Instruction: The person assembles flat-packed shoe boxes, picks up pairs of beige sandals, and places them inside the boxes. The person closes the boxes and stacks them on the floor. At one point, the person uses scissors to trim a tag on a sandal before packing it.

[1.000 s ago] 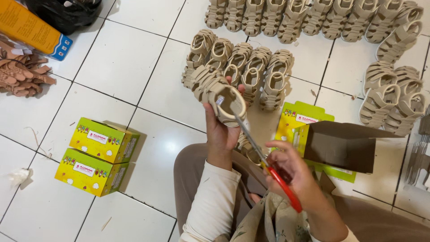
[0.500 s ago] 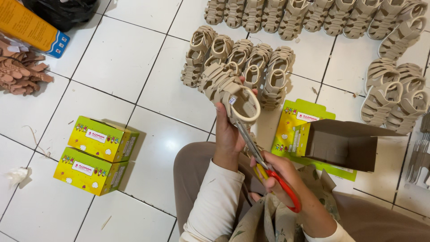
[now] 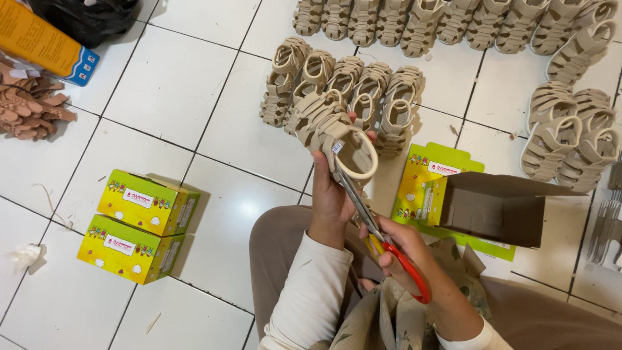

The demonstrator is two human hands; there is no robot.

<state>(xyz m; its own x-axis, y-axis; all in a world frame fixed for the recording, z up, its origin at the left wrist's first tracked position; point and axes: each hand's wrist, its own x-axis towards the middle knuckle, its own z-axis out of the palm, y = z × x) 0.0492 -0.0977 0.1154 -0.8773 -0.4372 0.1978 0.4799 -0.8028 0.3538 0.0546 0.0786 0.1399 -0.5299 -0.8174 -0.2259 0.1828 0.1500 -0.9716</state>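
Observation:
My left hand holds up a small beige strappy sandal over the white tiled floor. My right hand grips scissors with red and yellow handles, and their blades point up to a small tag at the sandal's heel opening. Just beyond the held sandal lies a cluster of matching beige sandals.
Two closed yellow-green shoe boxes lie at left. An open box with a brown inside sits at right on its lid. More sandal rows line the top and right. An orange box and brown cut pieces lie top left.
My left hand has shifted the sandal slightly right and nearer. The scissors stay at the heel, with my right hand a little lower.

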